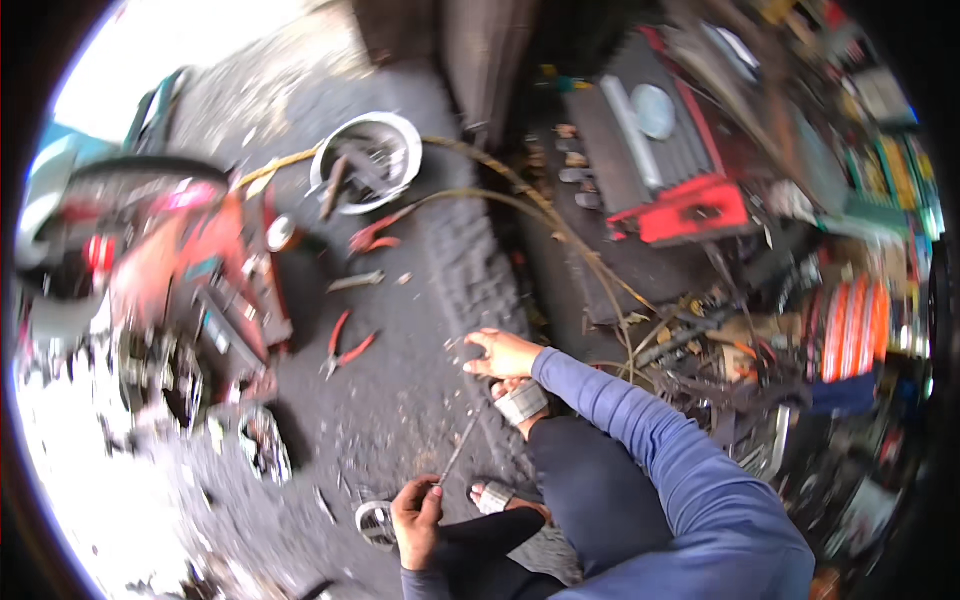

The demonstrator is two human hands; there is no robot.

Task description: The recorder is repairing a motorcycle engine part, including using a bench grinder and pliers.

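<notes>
My left hand (415, 515) is closed around the lower end of a thin metal rod (460, 445), which slants up and away to the right; its exact kind is unclear from the blur. Past my sandalled foot, my right hand (500, 355) reaches out over the dark ground with its fingers apart and nothing visible in them. Red-handled pliers (345, 350) lie splayed to the left of it. Farther off are a wrench (356, 281) and another red-handled tool (372, 240). Close beside my left hand sits a round metal part (376, 524).
A white basin (370, 160) holding metal pieces stands farther away. A yellowish hose (560, 225) curves across a ledge. To the left are a red toolbox (245, 270), a can (283, 234) and an engine-like metal part (160, 380). Cluttered parts and an orange coil (850, 325) fill the right.
</notes>
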